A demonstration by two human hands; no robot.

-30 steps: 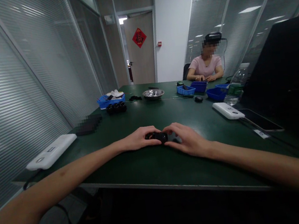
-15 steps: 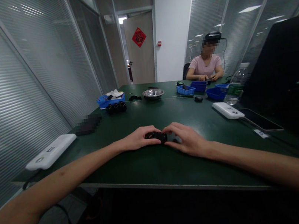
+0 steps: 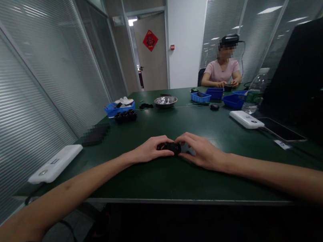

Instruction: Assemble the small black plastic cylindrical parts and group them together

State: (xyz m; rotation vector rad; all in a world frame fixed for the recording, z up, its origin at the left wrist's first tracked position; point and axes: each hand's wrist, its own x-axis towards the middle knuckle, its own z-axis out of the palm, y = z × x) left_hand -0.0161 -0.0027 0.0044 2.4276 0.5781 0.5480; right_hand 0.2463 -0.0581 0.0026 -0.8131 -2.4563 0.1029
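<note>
A small black part with rounded, ring-like shapes lies between my hands, low over the green table; its exact kind is hard to make out. From the left, my left hand is closed around it, with thumb and fingers on either side. At its right end, the fingertips and thumb of my right hand pinch it. My fingers cover part of the piece.
Beyond my hands are black round pieces, a blue tray, a metal bowl and blue bins. White power banks lie left and right. A water bottle, a phone and a seated person are on the right.
My hands and the black part stay almost exactly in place. Across the table, the other person's hands have shifted, and a dark object shows more clearly between them.
</note>
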